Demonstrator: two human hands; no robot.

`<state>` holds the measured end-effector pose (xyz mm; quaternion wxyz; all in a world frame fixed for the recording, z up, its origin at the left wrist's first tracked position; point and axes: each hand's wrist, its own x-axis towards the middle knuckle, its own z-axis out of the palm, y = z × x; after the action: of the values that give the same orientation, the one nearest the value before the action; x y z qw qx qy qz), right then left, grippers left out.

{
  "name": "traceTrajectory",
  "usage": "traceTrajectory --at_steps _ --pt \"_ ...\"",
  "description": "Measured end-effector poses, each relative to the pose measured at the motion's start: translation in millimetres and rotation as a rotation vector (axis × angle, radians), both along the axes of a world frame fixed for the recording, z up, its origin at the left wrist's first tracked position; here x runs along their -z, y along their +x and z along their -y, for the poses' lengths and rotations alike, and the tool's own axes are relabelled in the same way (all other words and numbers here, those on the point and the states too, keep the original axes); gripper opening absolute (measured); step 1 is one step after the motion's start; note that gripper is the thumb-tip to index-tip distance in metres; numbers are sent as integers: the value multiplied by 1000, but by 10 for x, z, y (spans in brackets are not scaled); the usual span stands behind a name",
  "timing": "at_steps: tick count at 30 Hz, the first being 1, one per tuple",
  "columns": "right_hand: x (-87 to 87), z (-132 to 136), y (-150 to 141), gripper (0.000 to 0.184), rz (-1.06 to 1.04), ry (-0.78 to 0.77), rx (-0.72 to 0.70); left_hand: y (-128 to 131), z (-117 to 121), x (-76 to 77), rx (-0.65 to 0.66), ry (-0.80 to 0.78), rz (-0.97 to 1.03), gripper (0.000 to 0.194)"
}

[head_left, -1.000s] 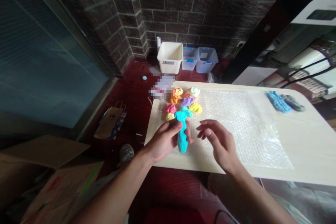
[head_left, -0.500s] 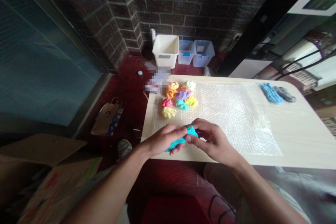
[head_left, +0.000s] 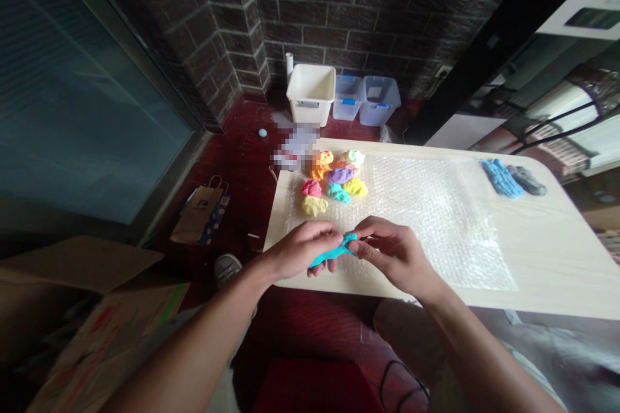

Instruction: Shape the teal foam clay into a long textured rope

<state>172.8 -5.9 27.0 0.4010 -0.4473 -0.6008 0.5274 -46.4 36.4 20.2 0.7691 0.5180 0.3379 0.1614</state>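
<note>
Both my hands are on a soft turquoise piece (head_left: 330, 254) above the table's near edge; I cannot tell whether it is cloth or modelling clay. My left hand (head_left: 305, 245) wraps its left part, thumb on top and fingertips showing below. With thumb and fingers, my right hand (head_left: 392, 255) pinches its right end. Beyond them on bubble wrap (head_left: 426, 213) lies a cluster of soft crumpled lumps: pale yellow (head_left: 314, 206), red (head_left: 312, 188), orange (head_left: 320, 166), purple (head_left: 340, 175), turquoise (head_left: 338, 193), bright yellow (head_left: 356, 187) and whitish (head_left: 355, 157).
A blue lump (head_left: 502, 178) and a grey lump (head_left: 527, 180) lie at the right of the wooden table (head_left: 557, 251). A cream bin (head_left: 310, 113) and two clear tubs stand behind it. On the left floor are paper bags (head_left: 197, 214) and an open cardboard box (head_left: 111, 335).
The turquoise piece now looks narrower and flatter between my hands, its right end pinched thin. My fingers have shifted slightly on it. The view has moved a little.
</note>
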Motion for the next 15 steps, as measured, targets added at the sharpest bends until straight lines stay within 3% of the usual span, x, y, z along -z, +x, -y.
traceTrajectory --at_steps 3,7,11,15 --pt "0 -12 6 23 -5 -7 33 22 18 -3 -19 84 3 40" --pt "-8 -12 -13 30 -91 -152 73 40 -3 -6 -72 241 13 32" --pt "-3 -1 -11 37 -246 -250 -6 12 -52 44 32 125 110 33" --pt "23 13 9 28 -297 -337 -140 -17 -64 118 109 -20 141 34"
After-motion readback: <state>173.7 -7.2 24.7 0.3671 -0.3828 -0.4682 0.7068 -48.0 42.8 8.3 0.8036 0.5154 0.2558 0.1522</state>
